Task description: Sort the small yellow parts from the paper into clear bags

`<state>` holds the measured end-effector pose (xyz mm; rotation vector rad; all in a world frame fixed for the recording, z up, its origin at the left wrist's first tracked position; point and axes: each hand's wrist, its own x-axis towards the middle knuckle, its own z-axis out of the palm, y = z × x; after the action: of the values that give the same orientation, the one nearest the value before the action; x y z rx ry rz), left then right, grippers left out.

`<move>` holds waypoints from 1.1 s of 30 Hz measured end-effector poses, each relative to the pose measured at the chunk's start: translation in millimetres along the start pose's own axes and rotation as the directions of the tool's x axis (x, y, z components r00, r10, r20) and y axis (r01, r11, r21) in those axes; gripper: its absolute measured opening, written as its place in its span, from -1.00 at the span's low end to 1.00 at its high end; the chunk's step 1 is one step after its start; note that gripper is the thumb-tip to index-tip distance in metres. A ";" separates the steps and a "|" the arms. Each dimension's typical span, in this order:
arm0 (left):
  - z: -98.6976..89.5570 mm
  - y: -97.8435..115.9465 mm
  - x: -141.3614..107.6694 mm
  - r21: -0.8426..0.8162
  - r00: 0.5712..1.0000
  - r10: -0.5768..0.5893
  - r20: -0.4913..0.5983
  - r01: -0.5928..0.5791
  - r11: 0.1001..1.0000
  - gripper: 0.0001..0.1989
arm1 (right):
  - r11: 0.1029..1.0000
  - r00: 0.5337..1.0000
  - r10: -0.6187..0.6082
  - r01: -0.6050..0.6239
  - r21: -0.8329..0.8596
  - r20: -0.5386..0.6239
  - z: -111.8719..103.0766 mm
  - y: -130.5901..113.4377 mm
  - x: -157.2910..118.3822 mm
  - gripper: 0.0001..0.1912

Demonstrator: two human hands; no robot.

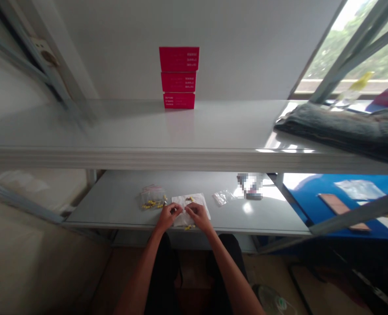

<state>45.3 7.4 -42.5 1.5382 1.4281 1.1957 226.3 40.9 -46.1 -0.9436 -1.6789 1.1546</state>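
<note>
Going left to right: one clear zip bag [153,197] of small yellow metal parts [151,203] on the grey metal shelf [108,205], then my left hand [169,217] and right hand [197,215], fingertips pinched, can't tell on what, over one white paper sheet [190,210], yellow bits [189,199] on it, one clear plastic bag [223,197]. Three stacked red cardboard boxes [179,78] sit on the upper shelf [131,127].

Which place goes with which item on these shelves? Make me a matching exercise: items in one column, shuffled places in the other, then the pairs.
Items:
1. Stack of three red boxes
2. Folded grey cloth
3. Clear zip bag of yellow parts
4. White paper sheet

Places:
A. Lower shelf, under the left hand and right hand
B. Upper shelf, right end
C. Upper shelf, by the wall
D. Lower shelf, left of the paper

Pairs: 1-C; 2-B; 3-D; 4-A
</note>
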 end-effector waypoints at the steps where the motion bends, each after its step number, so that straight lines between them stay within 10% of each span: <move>1: -0.1 0.1 -0.4 0.002 1.000 -0.005 -0.002 0.005 1.000 -0.72 | 1.000 1.000 -0.001 0.001 -0.003 0.004 0.2 0.6 -0.3 -0.59; 33: 1.6 -2.9 0.3 0.059 0.998 0.046 -0.051 -0.043 0.997 -0.68 | 0.993 0.993 -0.069 0.060 -0.100 -0.096 7.7 7.0 -5.1 -0.68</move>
<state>45.8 8.2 -45.7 1.5962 1.4812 1.2386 221.6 36.0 -55.4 -0.9833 -1.6847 0.9756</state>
